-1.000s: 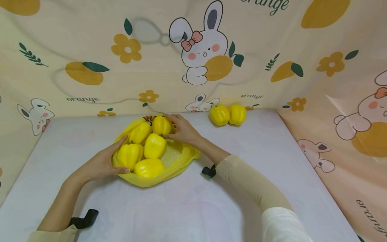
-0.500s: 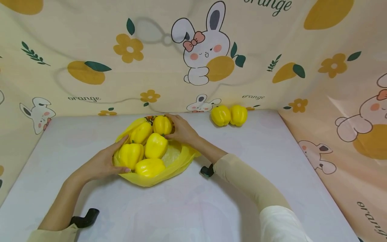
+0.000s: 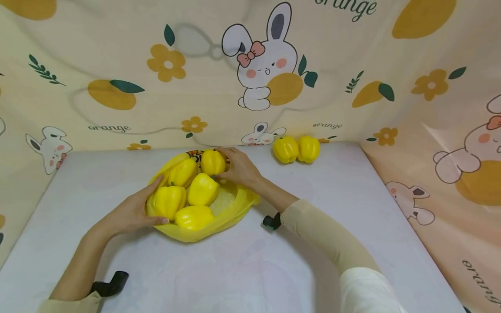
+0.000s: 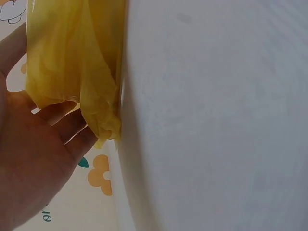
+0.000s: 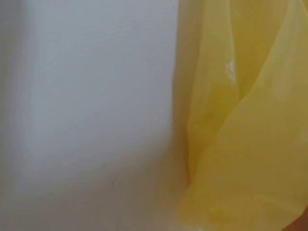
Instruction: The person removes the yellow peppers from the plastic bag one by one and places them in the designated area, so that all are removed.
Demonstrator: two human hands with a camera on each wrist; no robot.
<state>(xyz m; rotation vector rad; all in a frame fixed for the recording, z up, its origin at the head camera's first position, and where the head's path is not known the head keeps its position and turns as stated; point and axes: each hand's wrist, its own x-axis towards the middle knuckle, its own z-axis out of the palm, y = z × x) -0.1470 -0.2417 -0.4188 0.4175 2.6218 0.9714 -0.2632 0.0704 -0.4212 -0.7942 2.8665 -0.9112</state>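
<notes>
A yellow plastic bag (image 3: 231, 219) lies spread wide at its mouth on the table, with several yellow bell peppers (image 3: 171, 202) inside. Around its left side my left hand (image 3: 135, 211) holds the bag, thumb at the near rim and a finger at the far side. The left wrist view shows this hand's fingers (image 4: 72, 126) passing behind the hanging plastic. My right hand (image 3: 240, 167) reaches over the bag's far right rim and grips the rearmost bell pepper (image 3: 213, 162) from its right. In the right wrist view the bag (image 5: 255, 154) hides nearly all of that hand.
Two more yellow bell peppers (image 3: 296, 149) stand side by side at the table's back edge, right of the bag. A printed cloth (image 3: 188, 100) hangs behind and on both sides of the pale table (image 3: 219, 274). Black wrist mounts (image 3: 111, 283) sit near both sleeves.
The rearmost bell pepper has shifted slightly right with my right hand, and the middle pepper has tilted a little to the right. My left hand stays at the bag's left side.
</notes>
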